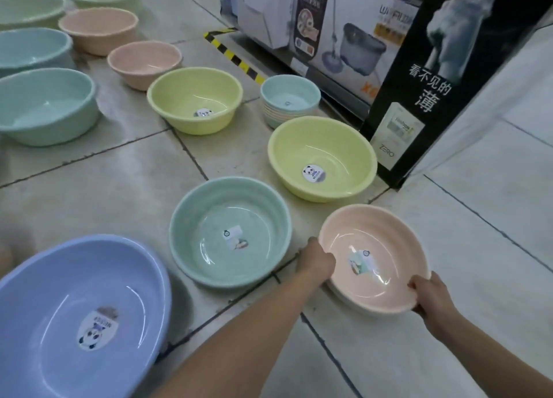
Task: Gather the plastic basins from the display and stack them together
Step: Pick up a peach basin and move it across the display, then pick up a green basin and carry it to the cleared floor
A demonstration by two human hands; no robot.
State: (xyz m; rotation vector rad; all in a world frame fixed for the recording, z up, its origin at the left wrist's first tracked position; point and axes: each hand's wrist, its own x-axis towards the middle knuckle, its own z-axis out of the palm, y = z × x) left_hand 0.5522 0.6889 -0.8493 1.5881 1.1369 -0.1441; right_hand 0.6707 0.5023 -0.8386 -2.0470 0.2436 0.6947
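Observation:
A pink basin [374,242] with a label inside sits tilted at the lower right of the tiled floor. My left hand [315,260] grips its left rim and my right hand [429,293] grips its near right rim. A white rim shows under the pink basin, so it seems to lie in another basin. To its left stands a teal basin [230,212], beyond it a yellow basin [321,146]. A blue basin [74,281] fills the lower left. A second yellow basin [194,89] stands farther back.
A stack of small basins [288,110] with a teal one on top stands by a black display board [425,92]. Boxed mop sets [353,29] line the back right. More pink, teal and green basins [48,98] cover the floor at the upper left.

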